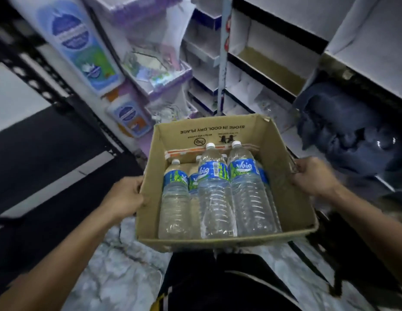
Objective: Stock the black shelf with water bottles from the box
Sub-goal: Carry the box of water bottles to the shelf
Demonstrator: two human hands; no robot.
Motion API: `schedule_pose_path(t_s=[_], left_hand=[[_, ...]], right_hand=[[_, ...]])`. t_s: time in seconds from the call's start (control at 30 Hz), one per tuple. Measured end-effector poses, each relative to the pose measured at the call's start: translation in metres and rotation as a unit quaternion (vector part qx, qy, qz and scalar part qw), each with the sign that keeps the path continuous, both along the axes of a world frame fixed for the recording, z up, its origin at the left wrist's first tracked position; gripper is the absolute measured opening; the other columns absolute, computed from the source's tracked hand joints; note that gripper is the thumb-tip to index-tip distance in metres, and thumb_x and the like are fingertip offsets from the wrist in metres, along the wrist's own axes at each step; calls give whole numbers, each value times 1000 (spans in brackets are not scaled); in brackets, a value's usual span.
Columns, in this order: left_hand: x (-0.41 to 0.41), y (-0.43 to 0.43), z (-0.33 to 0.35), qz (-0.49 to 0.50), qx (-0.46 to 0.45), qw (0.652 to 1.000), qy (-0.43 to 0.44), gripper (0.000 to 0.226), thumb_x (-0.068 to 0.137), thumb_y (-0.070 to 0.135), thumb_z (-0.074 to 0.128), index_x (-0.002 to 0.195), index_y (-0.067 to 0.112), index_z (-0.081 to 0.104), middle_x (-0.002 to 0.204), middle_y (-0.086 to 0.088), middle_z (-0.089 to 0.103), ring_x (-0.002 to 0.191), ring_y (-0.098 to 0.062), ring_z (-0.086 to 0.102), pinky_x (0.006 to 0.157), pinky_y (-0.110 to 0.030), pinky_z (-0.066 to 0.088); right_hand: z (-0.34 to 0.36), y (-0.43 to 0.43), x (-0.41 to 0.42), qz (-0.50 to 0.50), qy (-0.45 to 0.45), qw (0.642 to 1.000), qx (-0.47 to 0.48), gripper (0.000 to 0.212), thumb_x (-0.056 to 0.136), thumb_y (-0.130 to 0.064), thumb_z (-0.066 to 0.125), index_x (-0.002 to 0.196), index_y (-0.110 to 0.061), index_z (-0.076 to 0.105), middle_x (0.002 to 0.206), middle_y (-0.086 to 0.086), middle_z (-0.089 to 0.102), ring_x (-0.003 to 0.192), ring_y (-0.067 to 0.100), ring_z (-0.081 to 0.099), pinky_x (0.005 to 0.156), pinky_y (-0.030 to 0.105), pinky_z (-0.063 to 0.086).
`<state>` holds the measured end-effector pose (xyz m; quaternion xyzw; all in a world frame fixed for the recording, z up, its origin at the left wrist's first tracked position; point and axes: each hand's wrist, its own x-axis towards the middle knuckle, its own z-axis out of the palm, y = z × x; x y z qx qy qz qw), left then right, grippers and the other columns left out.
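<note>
Brown corrugated cardboard box (218,242), open at the top, is carried at waist height by a person standing on pale marbled flooring (119,272). The left hand (126,198) clasps the box's left wall, thumb over the rim; the right hand (312,176) clasps the right wall the same way. Both are closed on cardboard, neither on a bottle.

Inside lie clear plastic water bottles with white caps and blue-and-green labels (214,194), caps pointing away from the person. Two rest on top of others beneath; how many there are in all I cannot tell. They sit loosely, with bare cardboard floor to their right.

Black metal shelf with perforated uprights (38,86) stands off to the person's left, blurred, well apart from the box. White shelving units (274,63) fill the right side, with a dark blue bundle of fabric (343,131) slumped on one of them.

As I see it, the step in hand is carrying the box to the black shelf. To do it well, the box wants to stay level, since the top bottles could roll toward the empty right side and shift the weight. A hand under the base would be safer than pinching thin walls, which may buckle. Setting the box down near the shelf first would free both hands for lifting bottles out.
</note>
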<state>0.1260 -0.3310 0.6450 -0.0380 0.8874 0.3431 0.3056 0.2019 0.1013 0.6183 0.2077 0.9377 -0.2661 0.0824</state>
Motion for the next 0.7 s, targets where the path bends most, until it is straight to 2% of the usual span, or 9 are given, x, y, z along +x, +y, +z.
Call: schedule_pose_path(t_s=[0.1,0.23,0.3,0.37,0.43,0.57,0.63,0.7], left_hand=[[38,-22,-3,62,-6,998,-10,40,82,-4,71,99,31,80,89,5,81,85,-20,79,72,-46,66],[82,-50,-10,128,-13,992,3,44,79,0,73,105,34,80,90,8,81,84,-18,78,70,-43,66],[102,-62,-16,163,-11,987,-3,46,79,-6,67,104,30,79,90,0,81,79,-21,77,56,-34,61],[120,-75,-23,192,-7,981,-7,45,79,-11,63,98,27,78,89,-7,80,73,-25,75,46,-27,53],[134,-90,-29,209,-16,978,-8,44,77,-9,63,90,31,77,85,-3,79,72,-26,75,47,-28,53],[156,-117,-41,230,-12,973,-17,45,69,2,64,92,38,78,87,0,81,78,-28,78,63,-46,65],[164,-124,-47,233,-22,972,-17,44,76,-3,66,88,38,77,87,-2,80,76,-28,77,60,-42,65],[171,-128,-56,247,-18,969,-17,47,82,-7,64,96,38,74,90,-5,79,76,-29,77,55,-37,62]], right_hand=[[-6,-14,-18,54,-6,998,-31,31,84,-1,66,55,-6,56,56,14,61,57,34,60,52,35,38],[-8,-47,-32,136,-32,990,-26,39,88,-2,62,51,-15,55,52,6,60,56,28,59,52,35,39],[-11,-64,-37,160,-44,986,-36,31,88,-5,65,59,-15,66,60,10,68,59,25,64,55,36,48],[-20,-79,-40,175,-53,982,-36,20,87,-10,67,69,-14,74,66,10,73,66,26,69,62,43,56],[-31,-94,-39,180,-66,981,-30,14,84,-12,67,73,-14,76,67,10,74,69,30,71,64,48,60],[-54,-117,-36,189,-73,979,-39,13,85,-5,66,77,-7,76,67,11,74,68,30,73,61,44,61],[-67,-127,-35,195,-74,977,-41,8,83,-5,66,80,-3,74,67,13,73,69,32,74,57,45,61],[-74,-137,-35,207,-82,974,-49,9,84,-6,66,80,-1,72,67,13,73,69,34,73,58,47,59]])
